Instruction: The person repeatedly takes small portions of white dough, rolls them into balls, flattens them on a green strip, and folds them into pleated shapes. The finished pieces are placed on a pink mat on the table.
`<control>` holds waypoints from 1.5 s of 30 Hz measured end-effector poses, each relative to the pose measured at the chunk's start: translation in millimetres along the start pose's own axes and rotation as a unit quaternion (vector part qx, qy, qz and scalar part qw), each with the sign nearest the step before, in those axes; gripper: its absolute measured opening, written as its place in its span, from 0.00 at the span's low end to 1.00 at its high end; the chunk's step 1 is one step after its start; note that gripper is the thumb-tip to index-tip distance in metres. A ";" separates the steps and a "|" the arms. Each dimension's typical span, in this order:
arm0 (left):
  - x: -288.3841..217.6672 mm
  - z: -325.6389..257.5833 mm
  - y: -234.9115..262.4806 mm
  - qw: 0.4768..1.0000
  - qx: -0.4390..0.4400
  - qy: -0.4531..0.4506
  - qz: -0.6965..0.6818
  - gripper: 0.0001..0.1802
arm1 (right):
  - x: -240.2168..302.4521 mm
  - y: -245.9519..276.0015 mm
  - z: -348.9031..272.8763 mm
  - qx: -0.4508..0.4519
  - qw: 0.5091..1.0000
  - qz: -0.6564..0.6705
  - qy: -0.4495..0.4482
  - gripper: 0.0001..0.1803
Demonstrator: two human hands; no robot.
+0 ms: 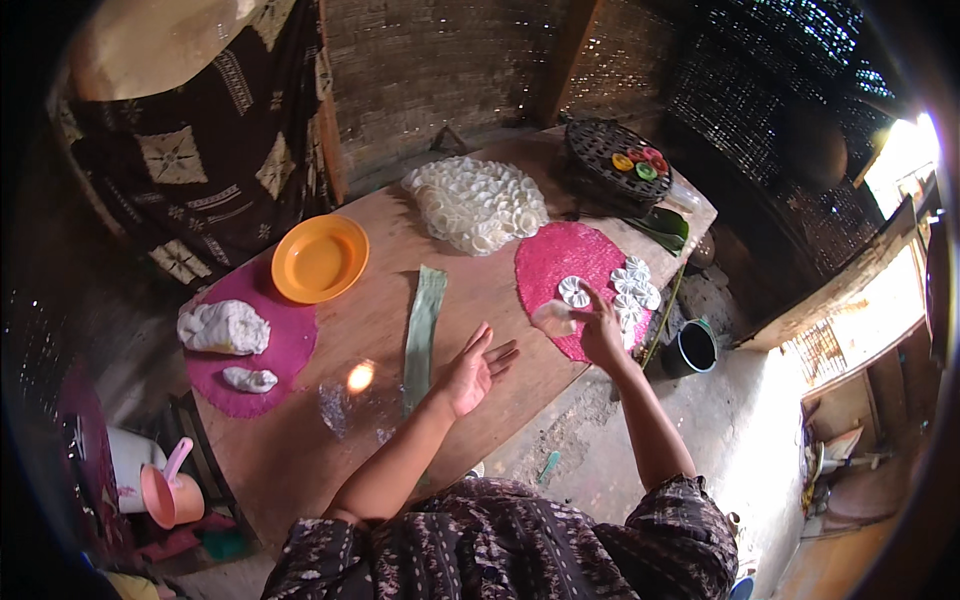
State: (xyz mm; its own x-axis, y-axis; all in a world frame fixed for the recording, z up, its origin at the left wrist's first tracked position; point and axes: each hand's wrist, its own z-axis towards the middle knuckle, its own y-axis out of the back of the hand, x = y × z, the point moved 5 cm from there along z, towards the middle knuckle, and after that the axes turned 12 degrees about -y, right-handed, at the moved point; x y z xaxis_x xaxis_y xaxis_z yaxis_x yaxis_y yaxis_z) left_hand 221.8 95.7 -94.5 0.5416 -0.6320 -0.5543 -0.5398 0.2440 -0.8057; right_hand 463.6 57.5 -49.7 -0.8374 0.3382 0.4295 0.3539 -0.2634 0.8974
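My left hand (475, 375) is open above the wooden table, palm turned up and fingers apart, holding nothing. Beside it lies a long pale green strip (425, 320). Over a round pink mat (550, 255), my right hand (603, 335) has its fingertips next to a white pleated flower-shaped piece (574, 291). A pale, see-through piece (552, 318) shows at the thumb, seemingly pinched; its kind is unclear. More white flower-shaped pieces (633, 285) cluster along the mat's right side, the lower ones partly behind my hand. Crumpled clear plastic (340, 410) lies left of my left forearm.
White dough-like lumps (225, 328) rest on a purple mat (290, 365) near an orange bowl (320, 258). A heap of white curled pieces (475, 205) is farther back. Coloured rings (646, 171) sit on a dark openwork rack (597, 145). A dark bucket (690, 348) stands beyond the table's right edge.
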 end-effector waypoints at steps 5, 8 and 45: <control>5.6 1.7 18.5 0.998 -0.048 0.023 -0.019 0.23 | 74.7 -8.0 -55.3 0.001 0.994 0.021 0.110 0.24; 2.1 -6.7 25.6 0.999 -0.050 0.021 0.002 0.27 | 95.7 -4.5 -71.7 -0.012 0.991 -0.017 0.130 0.23; -66.4 -63.8 60.5 0.853 -0.047 -0.286 0.433 0.40 | 142.9 -116.6 16.3 0.219 0.954 0.173 0.107 0.41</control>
State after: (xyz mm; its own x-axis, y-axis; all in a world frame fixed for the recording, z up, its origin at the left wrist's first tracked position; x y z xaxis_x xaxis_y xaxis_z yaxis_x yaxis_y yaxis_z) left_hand 112.0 105.5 -93.1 0.1242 0.2244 -0.9666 -0.9317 0.3616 -0.0357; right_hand 309.5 151.2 -91.4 -0.6888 0.0945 0.7188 0.7249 0.0926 0.6826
